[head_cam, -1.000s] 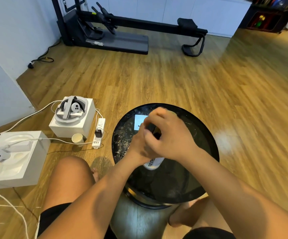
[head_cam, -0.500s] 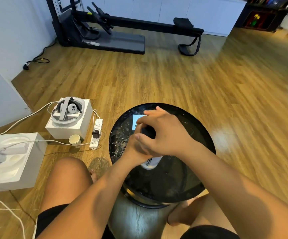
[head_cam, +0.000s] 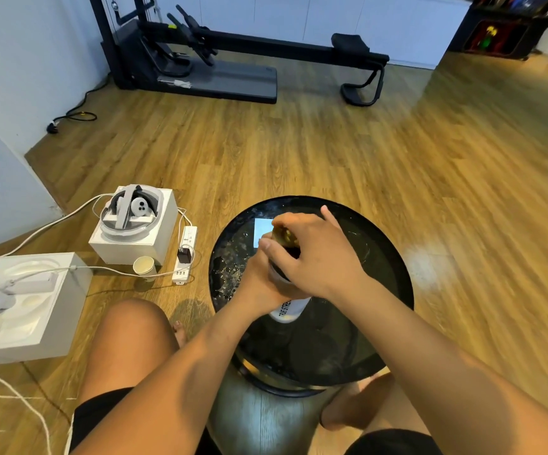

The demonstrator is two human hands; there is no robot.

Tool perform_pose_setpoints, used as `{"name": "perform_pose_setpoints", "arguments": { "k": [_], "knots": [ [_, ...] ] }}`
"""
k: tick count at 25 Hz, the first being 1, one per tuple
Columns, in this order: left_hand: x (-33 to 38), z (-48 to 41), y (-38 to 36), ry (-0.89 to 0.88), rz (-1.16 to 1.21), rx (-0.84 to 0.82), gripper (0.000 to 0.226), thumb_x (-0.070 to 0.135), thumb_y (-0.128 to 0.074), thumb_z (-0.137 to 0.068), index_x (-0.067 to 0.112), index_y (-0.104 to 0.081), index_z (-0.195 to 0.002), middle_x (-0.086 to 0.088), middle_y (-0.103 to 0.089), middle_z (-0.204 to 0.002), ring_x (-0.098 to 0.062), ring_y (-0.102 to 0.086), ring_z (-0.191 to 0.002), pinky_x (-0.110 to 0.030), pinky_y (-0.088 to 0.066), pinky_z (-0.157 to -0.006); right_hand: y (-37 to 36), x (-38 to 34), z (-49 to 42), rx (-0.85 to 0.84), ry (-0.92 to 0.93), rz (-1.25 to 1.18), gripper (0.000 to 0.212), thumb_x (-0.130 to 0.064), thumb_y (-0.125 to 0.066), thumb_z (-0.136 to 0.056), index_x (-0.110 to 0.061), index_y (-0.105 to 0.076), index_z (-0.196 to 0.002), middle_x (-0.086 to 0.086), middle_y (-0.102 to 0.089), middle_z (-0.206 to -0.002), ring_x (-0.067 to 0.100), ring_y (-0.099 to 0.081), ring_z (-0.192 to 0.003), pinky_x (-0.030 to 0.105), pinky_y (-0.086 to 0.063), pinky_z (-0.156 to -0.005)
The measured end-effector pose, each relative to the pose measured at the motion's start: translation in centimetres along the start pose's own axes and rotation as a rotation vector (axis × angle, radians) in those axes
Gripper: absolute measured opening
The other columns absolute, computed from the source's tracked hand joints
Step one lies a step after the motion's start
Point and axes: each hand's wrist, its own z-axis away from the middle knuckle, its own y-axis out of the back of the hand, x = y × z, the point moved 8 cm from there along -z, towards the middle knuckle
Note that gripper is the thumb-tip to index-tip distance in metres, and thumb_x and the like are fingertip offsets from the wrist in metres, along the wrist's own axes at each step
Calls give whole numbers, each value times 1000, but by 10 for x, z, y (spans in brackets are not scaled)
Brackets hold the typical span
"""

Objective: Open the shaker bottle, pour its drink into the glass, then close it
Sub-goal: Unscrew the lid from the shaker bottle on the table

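Note:
The shaker bottle (head_cam: 290,309) stands on the round black table (head_cam: 394,310), its white lower body with black lettering showing below my hands. My left hand (head_cam: 257,284) is wrapped around the bottle's body from the left. From above, my right hand (head_cam: 315,254) is clamped over the bottle's black lid (head_cam: 290,252), fingers curled round it. A small yellowish thing (head_cam: 282,235) shows at my right fingertips; I cannot tell what it is. No glass is clearly in view; my hands hide the table's far middle.
Water drops lie on the table's left part (head_cam: 230,261). On the floor at left are two white boxes (head_cam: 134,244) (head_cam: 36,310) with a headset and a controller, a power strip (head_cam: 185,254), a paper cup (head_cam: 144,266) and cables. My knees flank the table. An exercise machine (head_cam: 233,60) stands at the back.
My right hand has turned on the lid, its fingers swinging forward and left. The left hand keeps its hold on the bottle, which stays in place.

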Motion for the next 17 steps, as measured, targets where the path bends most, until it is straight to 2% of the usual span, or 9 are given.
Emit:
{"name": "perform_pose_setpoints", "arguments": {
  "k": [1, 3, 6, 7, 9, 11, 13, 15, 17],
  "knots": [
    [2, 1, -1, -40, -12, -8, 75, 50, -68, -59, 18, -46, -123, 10, -61, -97, -2, -62, -86, -14, -50, -70, 0, -3, 3, 16, 32, -18, 44, -61, -40, -91, -24, -60, -104, -7, -64, -93, 12, -57, -96, 45, -8, -119],
    [1, 3, -3, -74, -18, -32, 66, 37, -66, -69, 13, -39, -124, 12, -53, -94, 2, -58, -83, -7, -46, -69, 2, -10, 8, 51, 106, -1, 40, -56, -43, -92, -19, -56, -83, -6, -56, -70, 11, -53, -71, 44, -8, -119],
    [-5, 0, -1, -62, -45, -11, 56, 26, -70, -76, 1, -44, -118, 15, -47, -83, 9, -55, -71, -4, -41, -58, 8, -20, 10, 95, 244, -95, 35, -34, -57, -92, -12, -50, -65, -3, -46, -54, 13, -43, -50, 41, -26, -116],
    [-3, -1, -2, -58, -81, -27, 59, 33, -70, -74, 1, -47, -117, 14, -47, -83, 4, -55, -68, -6, -39, -55, 11, -23, 12, 115, 290, -138, 33, -28, -59, -91, -12, -49, -64, -3, -44, -54, 14, -42, -50, 42, -36, -109],
    [-2, 0, -3, -29, -112, -41, 66, 56, -64, -60, 25, -45, -115, 14, -51, -88, -1, -55, -70, -8, -39, -53, 19, -21, 8, 185, 274, -113, 25, -29, -60, -89, -11, -56, -73, -1, -51, -66, 17, -48, -62, 45, -49, -88],
    [-7, -1, -1, 11, -53, 3, 65, 64, -74, -46, 53, -34, -97, 18, -58, -90, 8, -61, -76, -5, -42, -52, 19, -6, -2, 153, 36, 139, 34, -45, -52, -90, -15, -63, -102, 4, -61, -93, 25, -55, -89, 42, -47, -82],
    [-12, -1, 1, 43, -9, 29, 76, 61, -85, -37, 60, -32, -91, 19, -62, -94, 20, -58, -81, -3, -43, -56, 9, 10, -9, -21, -152, 328, 45, -49, -42, -90, -19, -57, -120, 7, -60, -107, 28, -53, -101, 38, -41, -82],
    [-18, 1, -1, 72, 30, 0, 89, 52, -89, -38, 59, -31, -106, 19, -62, -97, 20, -58, -82, -4, -45, -60, 3, 3, -13, -72, -71, 286, 31, -38, -44, -86, -17, -57, -105, 6, -59, -99, 25, -54, -92, 35, -37, -83],
    [-29, 0, -4, 93, 49, -33, 85, 25, -93, -54, 41, -40, -119, 21, -58, -98, 23, -59, -81, -3, -47, -66, 3, -14, -10, -73, 53, 113, 9, -27, -50, -81, -19, -51, -85, -1, -55, -83, 17, -50, -76, 36, -34, -101]
  ]
}}
